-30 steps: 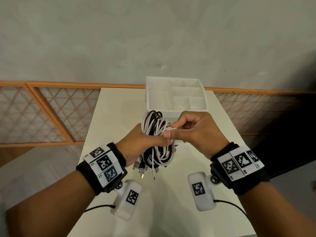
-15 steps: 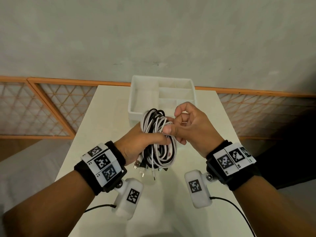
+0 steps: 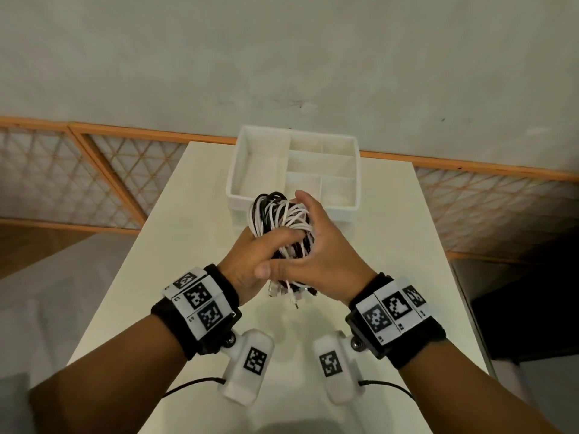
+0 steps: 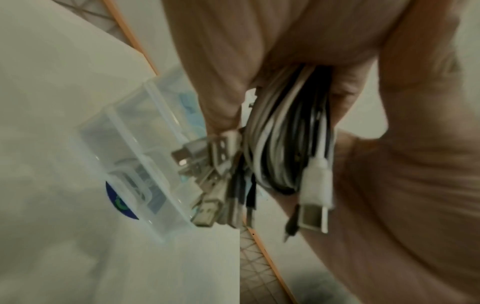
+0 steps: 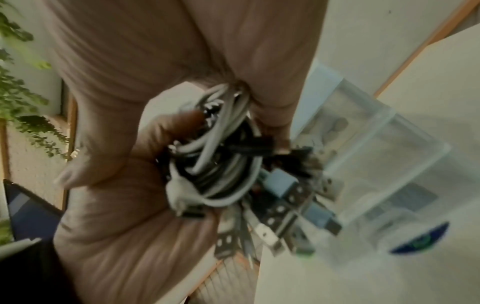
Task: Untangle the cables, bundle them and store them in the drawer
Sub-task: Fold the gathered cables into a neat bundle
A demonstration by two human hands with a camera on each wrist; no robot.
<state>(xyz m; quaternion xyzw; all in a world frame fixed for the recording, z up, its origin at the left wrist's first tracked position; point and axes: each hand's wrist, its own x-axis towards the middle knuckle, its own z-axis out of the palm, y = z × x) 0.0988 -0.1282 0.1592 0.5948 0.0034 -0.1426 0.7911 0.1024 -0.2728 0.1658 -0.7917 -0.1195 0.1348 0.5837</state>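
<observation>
Fingers (image 3: 283, 238) of the left hand (image 3: 250, 264) curl round the middle of the cable bundle (image 3: 282, 223), the thumb laid across its white strands. The right hand (image 3: 319, 255) wraps the same bundle from the other side, its fingers curved over the far loops and its thumb crossing beneath the left thumb, so both hands grip the coil between them. The bundle is a thick hank of white and black cables, held up above the tabletop (image 3: 391, 245) and just in front of the drawer (image 3: 238, 170).

From the lower end of the coil a cluster of plugs (image 3: 289, 292) hangs loose below the hands. In the left wrist view the plugs (image 4: 207, 181) show as metal USB ends beside one white connector (image 4: 317, 185), with the cables (image 4: 283, 131) running up into the closed palm (image 4: 259, 41). The right wrist view is blurred, yet it shows the coil (image 5: 221, 160) pressed between palm and fingers (image 5: 161, 139), and more plugs (image 5: 283, 218) dangling beneath it.

The drawer is a white open tray with one long compartment on the left and smaller ones on the right, standing at the far end of the pale tabletop. Both wrists carry black bands with printed square markers (image 3: 200, 300), and a white camera housing (image 3: 249, 361) hangs under each. A wooden lattice railing (image 3: 78, 180) runs behind the tabletop, below a grey wall (image 3: 282, 57).
</observation>
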